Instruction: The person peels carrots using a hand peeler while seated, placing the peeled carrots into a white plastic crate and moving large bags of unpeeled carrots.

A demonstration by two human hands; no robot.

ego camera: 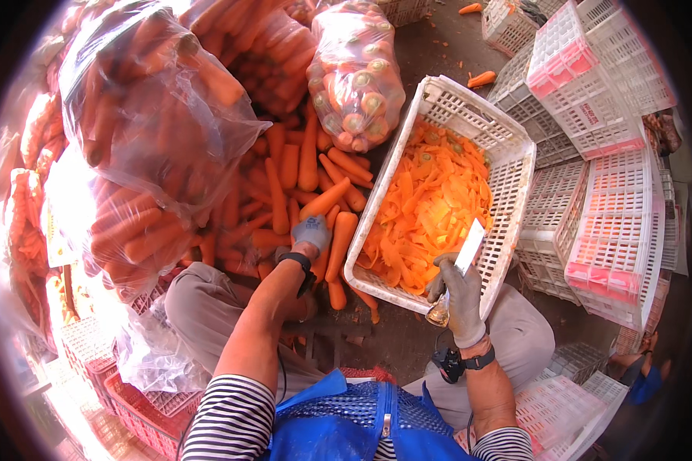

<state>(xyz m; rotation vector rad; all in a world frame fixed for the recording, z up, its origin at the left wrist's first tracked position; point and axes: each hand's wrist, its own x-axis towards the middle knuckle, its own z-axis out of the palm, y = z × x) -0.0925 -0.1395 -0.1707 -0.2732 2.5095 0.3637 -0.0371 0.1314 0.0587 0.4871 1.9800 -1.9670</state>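
My left hand, in a grey glove, grips the near end of a carrot over a heap of loose carrots. In my gloved right hand is a knife or peeler with a flat, pale metal blade that points up and away; its exact kind is unclear. That hand is above the near right corner of a white plastic crate. Orange carrot peelings and a few cut carrot tops lie in the crate, which stands tilted between my knees and the heap.
Clear plastic bags of carrots rise at the left, and another bag stands beyond the heap. Stacked white crates line the right side. Red crates are at the lower left. A stray carrot lies on the floor.
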